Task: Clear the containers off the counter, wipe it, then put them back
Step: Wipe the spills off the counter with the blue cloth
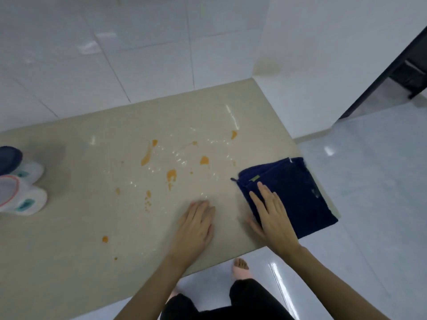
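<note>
The beige counter (80,227) carries orange stains (171,175) and wet streaks across its middle. A folded dark blue cloth (293,188) lies at the counter's right end. My right hand (271,214) rests flat on the cloth's near left corner, fingers spread. My left hand (196,225) lies flat on the bare counter just left of the cloth, holding nothing. Two white containers stand at the far left edge: one with a pink rim (25,199), and behind it one with a dark blue lid (25,168).
White tiled wall runs behind the counter. The counter's right edge drops to a glossy floor (369,204). A dark door frame (392,65) stands at the upper right. My legs and a foot (240,269) show below the near edge.
</note>
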